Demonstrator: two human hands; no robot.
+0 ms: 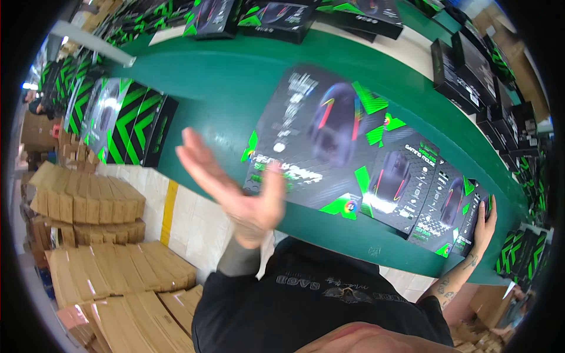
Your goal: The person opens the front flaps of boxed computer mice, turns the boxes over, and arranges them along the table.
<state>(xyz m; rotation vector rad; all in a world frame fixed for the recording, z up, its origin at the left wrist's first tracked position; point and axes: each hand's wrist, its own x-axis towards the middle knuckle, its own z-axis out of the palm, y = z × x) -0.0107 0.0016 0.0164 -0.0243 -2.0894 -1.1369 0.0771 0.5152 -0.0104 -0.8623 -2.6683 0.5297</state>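
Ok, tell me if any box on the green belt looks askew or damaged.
Nothing looks damaged. The large mouse box lies flat on the green belt, turned at an angle to the belt's edge like the smaller boxes beside it. The left hand is raised and blurred; the right hand rests at the row's end.

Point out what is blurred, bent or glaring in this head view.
In the head view, the raised left hand is smeared by motion blur, and the big black-and-green box beyond it is soft too. The green belt curves strongly from fisheye distortion, with black corners around the picture. The right hand at the end box looks sharper. Pale glare shows on the box stack at left.
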